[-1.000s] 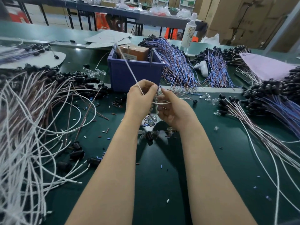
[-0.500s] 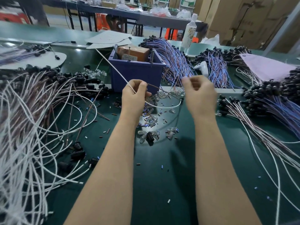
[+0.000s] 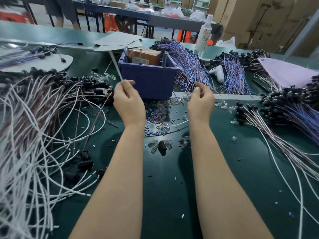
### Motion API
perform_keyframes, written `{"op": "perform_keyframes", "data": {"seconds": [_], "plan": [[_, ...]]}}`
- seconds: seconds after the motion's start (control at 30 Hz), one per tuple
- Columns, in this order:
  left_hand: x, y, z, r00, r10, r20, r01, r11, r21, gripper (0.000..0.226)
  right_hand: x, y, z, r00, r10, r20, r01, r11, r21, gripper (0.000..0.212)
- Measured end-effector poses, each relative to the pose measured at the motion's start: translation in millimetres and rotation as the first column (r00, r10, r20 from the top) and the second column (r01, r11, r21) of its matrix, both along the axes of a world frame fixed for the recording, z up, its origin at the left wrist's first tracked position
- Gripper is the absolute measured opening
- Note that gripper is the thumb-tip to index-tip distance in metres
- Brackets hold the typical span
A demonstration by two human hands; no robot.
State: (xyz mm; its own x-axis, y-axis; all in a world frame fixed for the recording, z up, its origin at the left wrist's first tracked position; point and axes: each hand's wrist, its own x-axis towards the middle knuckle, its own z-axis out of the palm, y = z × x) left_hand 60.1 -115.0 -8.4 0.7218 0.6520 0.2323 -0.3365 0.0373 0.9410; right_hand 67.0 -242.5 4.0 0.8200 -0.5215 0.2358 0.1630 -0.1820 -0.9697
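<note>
Between the wrists, on the near side, loose bulbs lie on the green counter. A white arc of wire sags from wrist to wrist. The left hand pinches a white wire at its fingertips. The wire's long axis runs up, away and leftward from that hand. The right hand is curled with its fingertips together, and I cannot tell what it holds. Beyond and between the hands stands a blue bin.

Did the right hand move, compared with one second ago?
Yes. The right hand went rightwards, away from the left hand it touched, and now sits past the right front corner of the blue bin.
</note>
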Motion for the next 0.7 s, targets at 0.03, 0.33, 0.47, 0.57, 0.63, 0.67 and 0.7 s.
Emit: {"op": "perform_keyframes", "data": {"seconds": [0.03, 0.33, 0.47, 0.57, 0.63, 0.67, 0.7], "plan": [[1.0, -0.5, -2.2, 0.999, -0.022, -0.025, 0.024, 0.998, 0.063, 0.026, 1.7, 5.2, -0.9, 1.000, 0.027, 0.005, -0.027, 1.000, 0.001, 0.032], [4.0, -8.8, -13.8, 0.967, -0.124, -0.221, 0.202, 0.904, 0.378, 0.030, 3.3, 29.8, -10.4, 0.988, 0.149, 0.047, -0.142, 0.981, -0.133, 0.028], [3.1, -10.8, -13.8, 0.965, -0.139, -0.225, 0.220, 0.893, 0.392, 0.030, 5.3, 32.7, -11.5, 0.983, 0.179, 0.043, -0.171, 0.976, -0.137, 0.028], [1.9, -12.4, -13.6, 0.963, -0.140, -0.232, 0.226, 0.887, 0.402, 0.030, 7.1, 34.6, -12.2, 0.981, 0.188, 0.043, -0.181, 0.975, -0.130, 0.029], [1.1, -13.5, -13.4, 0.962, -0.141, -0.233, 0.229, 0.882, 0.412, 0.032, 7.7, 35.5, -12.7, 0.980, 0.194, 0.039, -0.187, 0.973, -0.136, 0.029], [0.9, -14.2, -13.4, 0.962, -0.141, -0.233, 0.230, 0.879, 0.418, 0.034, 7.9, 36.0, -12.7, 0.980, 0.195, 0.036, -0.189, 0.972, -0.139, 0.030], [0.7, -14.5, -13.4, 0.962, -0.140, -0.233, 0.230, 0.876, 0.424, 0.035, 8.3, 36.3, -12.4, 0.980, 0.196, 0.035, -0.190, 0.972, -0.138, 0.029]]}}
